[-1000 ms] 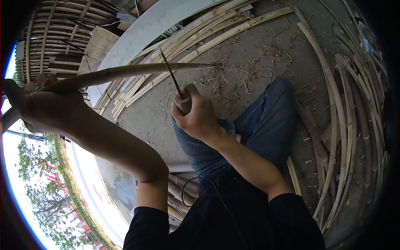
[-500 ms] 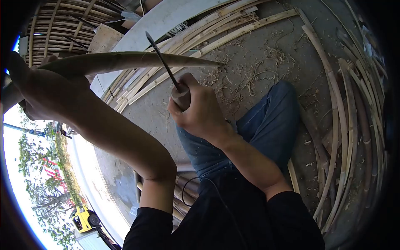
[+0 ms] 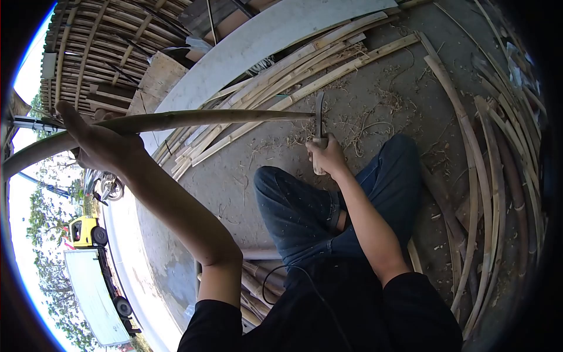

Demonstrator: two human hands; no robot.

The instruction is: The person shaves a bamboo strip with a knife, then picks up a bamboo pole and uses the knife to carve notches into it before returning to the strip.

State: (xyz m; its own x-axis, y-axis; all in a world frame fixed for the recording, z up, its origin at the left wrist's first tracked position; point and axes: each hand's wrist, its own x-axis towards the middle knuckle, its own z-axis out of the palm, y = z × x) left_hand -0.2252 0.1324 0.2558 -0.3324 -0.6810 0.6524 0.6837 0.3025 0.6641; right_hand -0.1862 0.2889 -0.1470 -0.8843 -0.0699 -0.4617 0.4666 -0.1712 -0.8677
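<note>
Left hand (image 3: 111,149) wraps the pole (image 3: 205,118), fingers closed round it, presumably to steady its length — right hand (image 3: 329,157) has fingers clenched on the handle (image 3: 319,168) of a knife (image 3: 319,111), likely for control, at the pole's far end, contact unclear.

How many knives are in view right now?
1: the knife in the right hand, its blade by the pole's far end. Others could be hidden under the strips.
</note>
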